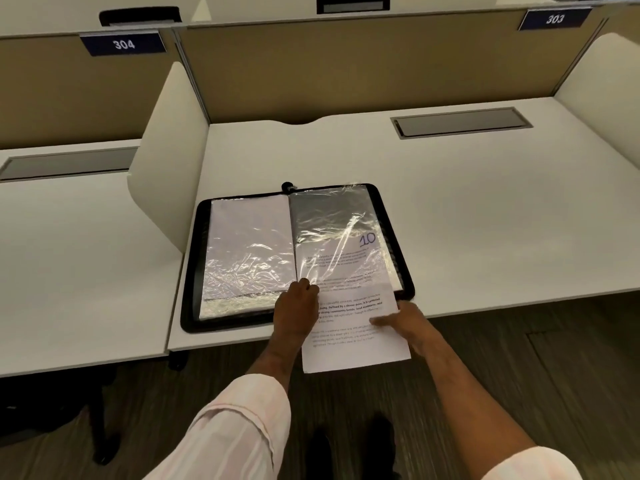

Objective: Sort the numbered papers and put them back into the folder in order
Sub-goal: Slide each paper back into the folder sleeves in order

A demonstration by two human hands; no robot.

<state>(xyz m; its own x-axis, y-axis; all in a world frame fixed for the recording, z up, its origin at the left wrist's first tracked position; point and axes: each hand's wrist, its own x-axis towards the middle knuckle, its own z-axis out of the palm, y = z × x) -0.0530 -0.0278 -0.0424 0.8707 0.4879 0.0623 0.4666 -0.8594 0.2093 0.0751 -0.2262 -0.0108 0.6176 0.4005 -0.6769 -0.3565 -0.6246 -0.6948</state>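
Soft, even overhead light falls on the open black-rimmed folder (192, 271); the scene is a little dim and warm in tone. White glare streaks across its crinkled clear plastic sleeve (332, 216) and washes out part of the white printed sheet marked 10 (356, 348). Left of the folder, the white desk (485, 209) is faintly shaded beside the cream side divider (166, 161). Below the folder, the wood-look floor (519, 375) lies dark. The right hand (410, 323), by the folder's near right corner, is smeared by motion, and its thumb looks ghosted. The sheet's print is soft. Far from the folder, the desk edges and the divider bow with wide-angle distortion.
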